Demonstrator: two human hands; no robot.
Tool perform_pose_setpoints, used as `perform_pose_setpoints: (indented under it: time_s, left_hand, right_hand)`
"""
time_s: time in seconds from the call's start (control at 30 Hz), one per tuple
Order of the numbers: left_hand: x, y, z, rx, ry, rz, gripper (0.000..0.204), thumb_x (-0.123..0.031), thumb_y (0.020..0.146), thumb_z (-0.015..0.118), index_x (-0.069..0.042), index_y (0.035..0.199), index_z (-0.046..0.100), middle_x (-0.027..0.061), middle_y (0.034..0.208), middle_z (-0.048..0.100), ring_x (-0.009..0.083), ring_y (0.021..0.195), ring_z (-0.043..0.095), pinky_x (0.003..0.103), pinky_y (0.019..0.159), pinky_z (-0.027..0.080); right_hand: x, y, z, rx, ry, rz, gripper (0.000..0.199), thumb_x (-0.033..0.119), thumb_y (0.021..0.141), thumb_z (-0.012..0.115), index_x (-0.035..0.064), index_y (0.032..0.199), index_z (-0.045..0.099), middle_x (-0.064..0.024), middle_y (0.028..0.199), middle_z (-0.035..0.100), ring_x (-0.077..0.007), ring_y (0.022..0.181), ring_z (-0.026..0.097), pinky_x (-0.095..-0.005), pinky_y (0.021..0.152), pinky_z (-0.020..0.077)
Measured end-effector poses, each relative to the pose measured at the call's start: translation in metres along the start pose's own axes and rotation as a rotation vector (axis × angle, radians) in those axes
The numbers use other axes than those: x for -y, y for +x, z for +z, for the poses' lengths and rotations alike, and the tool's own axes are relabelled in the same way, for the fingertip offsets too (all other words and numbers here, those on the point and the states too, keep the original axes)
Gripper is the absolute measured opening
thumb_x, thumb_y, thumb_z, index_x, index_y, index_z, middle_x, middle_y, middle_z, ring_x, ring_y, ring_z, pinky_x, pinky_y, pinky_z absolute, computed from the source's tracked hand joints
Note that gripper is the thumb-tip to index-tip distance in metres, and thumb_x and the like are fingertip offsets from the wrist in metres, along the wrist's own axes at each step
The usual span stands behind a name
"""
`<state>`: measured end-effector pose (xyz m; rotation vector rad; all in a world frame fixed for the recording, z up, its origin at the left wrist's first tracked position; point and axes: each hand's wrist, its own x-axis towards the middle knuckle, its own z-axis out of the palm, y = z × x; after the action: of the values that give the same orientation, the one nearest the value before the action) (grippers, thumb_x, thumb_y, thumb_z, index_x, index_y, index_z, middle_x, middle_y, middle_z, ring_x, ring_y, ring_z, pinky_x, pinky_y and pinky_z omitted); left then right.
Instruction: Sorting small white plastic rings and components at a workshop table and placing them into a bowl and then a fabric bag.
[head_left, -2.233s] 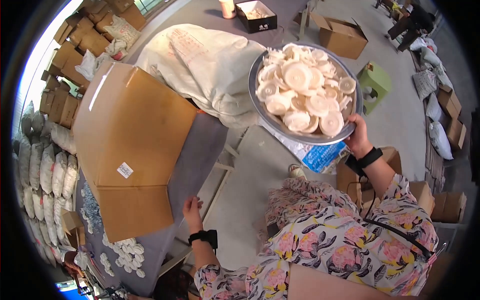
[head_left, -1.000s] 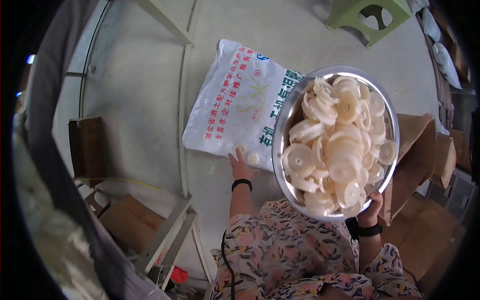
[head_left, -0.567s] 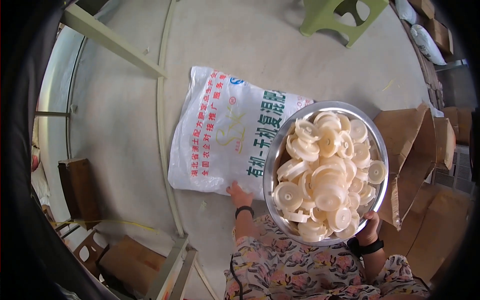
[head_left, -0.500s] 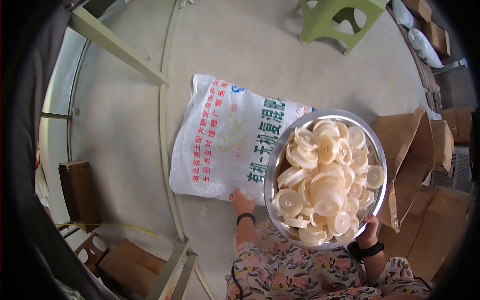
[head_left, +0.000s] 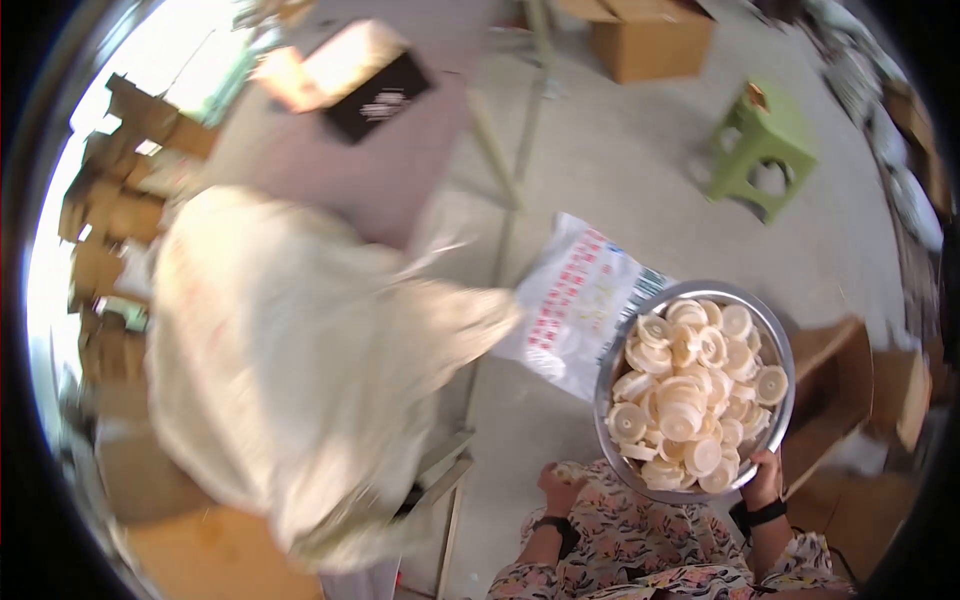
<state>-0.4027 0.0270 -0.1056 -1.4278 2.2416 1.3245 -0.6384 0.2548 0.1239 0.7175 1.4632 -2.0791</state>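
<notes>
A round steel basin (head_left: 606,440) is heaped with cream-coloured plastic caps (head_left: 690,400). My right hand (head_left: 765,480) grips its near right rim, thumb and fingers closed on the metal. Left of the basin, in front of my flowered clothing, my left hand (head_left: 562,487) has its fingers curled in. A small pale patch shows at its fingertips, too blurred to name. Beyond that hand a white printed plastic sack (head_left: 565,310) lies flat on the floor, its right part hidden behind the basin.
A large off-white sack (head_left: 280,350) bulges at the left, beside a greyish-purple tabletop (head_left: 390,190) with a black box (head_left: 375,100). A green stool (head_left: 775,140) and a cardboard box (head_left: 655,45) stand farther off. An open carton (head_left: 830,380) is at the right.
The view has swung left, bringing the large sack and tabletop in. My left hand has come off the printed sack's near edge, back toward my body, fingers now curled. My right hand keeps the basin.
</notes>
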Motion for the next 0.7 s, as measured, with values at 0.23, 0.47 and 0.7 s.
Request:
perform_pose_setpoints:
  time_s: [0.23, 0.47, 0.7]
  left_hand:
    - [0.026, -0.021, 0.065, -0.296, -0.379, -0.04, 0.081, -0.022, 0.06, 0.08, -0.005, 0.123, 0.033, 0.0193, 0.114, 0.037, 0.032, 0.101, 0.045, 0.038, 0.086, 0.045]
    - [0.092, -0.201, 0.127, -0.598, -1.627, -0.147, 0.071, -0.011, 0.073, 0.069, -0.015, 0.126, 0.023, 0.0095, 0.113, 0.04, 0.0222, 0.095, 0.052, 0.041, 0.075, 0.048]
    - [0.054, -0.428, 0.026, -1.491, -1.234, 0.116, 0.063, -0.004, 0.075, 0.064, -0.007, 0.125, 0.025, 0.0088, 0.116, 0.038, 0.0201, 0.095, 0.053, 0.032, 0.068, 0.05]
  right_hand:
    - [-0.025, 0.081, -0.113, 0.404, -0.061, 0.043, 0.027, 0.016, 0.065, 0.054, 0.0067, 0.09, 0.052, -0.0041, 0.081, 0.055, -0.0213, 0.077, 0.057, -0.0316, 0.074, 0.0472]
    - [-0.065, 0.079, -0.123, 0.821, -0.386, 0.199, 0.01, 0.019, 0.069, 0.055, 0.0115, 0.072, 0.05, -0.0002, 0.067, 0.05, -0.0154, 0.068, 0.053, -0.0267, 0.067, 0.0446]
    - [-0.073, -0.002, -0.052, 1.053, -0.725, 0.542, 0.022, 0.023, 0.067, 0.057, 0.0123, 0.086, 0.055, -0.0036, 0.081, 0.057, -0.0204, 0.077, 0.057, -0.0351, 0.073, 0.0486]
